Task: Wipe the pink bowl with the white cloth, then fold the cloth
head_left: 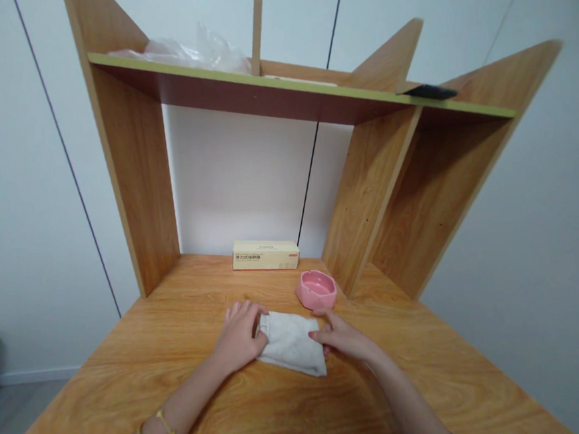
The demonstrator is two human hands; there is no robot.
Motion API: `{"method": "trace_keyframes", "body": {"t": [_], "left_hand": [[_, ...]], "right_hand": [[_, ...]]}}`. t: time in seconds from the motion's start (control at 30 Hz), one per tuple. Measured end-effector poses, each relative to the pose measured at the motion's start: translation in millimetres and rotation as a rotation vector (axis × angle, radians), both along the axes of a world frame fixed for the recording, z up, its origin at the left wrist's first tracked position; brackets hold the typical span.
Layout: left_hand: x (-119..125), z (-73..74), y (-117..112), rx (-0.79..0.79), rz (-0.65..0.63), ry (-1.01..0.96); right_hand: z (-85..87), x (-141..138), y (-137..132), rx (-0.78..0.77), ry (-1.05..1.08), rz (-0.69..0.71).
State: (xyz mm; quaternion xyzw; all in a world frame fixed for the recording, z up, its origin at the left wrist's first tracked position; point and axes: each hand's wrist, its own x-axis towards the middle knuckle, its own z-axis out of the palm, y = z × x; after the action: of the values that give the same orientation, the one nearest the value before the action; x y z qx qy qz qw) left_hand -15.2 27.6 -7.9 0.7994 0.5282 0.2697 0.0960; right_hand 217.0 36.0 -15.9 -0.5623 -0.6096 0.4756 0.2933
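Observation:
A folded pale grey cloth (pixel 292 344) lies flat on the wooden desk. My left hand (pixel 239 334) is at its left edge, with thumb and forefinger curved round the edge and the other fingers resting beside it on the desk. On the cloth's right edge, my right hand (pixel 342 336) has its thumb on top and its fingers bent at the side, gripping it. Just behind the right hand stands a pink faceted ashtray (pixel 316 290), close to the forefinger.
A long cream box (pixel 266 255) with printed lettering stands against the back wall. Wooden panels carry a raised shelf (pixel 279 91) over the desk (pixel 187 318). On the shelf are a clear plastic bag (pixel 196 50) and a dark flat object (pixel 430 91).

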Motion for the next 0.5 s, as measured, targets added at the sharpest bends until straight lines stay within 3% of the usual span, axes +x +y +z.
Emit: {"method": "trace_keyframes", "body": {"t": [0.17, 0.5], "left_hand": [[0.2, 2.7, 0.7, 0.032, 0.09, 0.022], [8.5, -1.6, -1.2, -0.068, 0.017, 0.011]], "right_hand": [[-5.9, -9.6, 0.2, 0.04, 0.057, -0.114], [-6.7, -4.8, -4.4, 0.085, 0.137, -0.107]]}}
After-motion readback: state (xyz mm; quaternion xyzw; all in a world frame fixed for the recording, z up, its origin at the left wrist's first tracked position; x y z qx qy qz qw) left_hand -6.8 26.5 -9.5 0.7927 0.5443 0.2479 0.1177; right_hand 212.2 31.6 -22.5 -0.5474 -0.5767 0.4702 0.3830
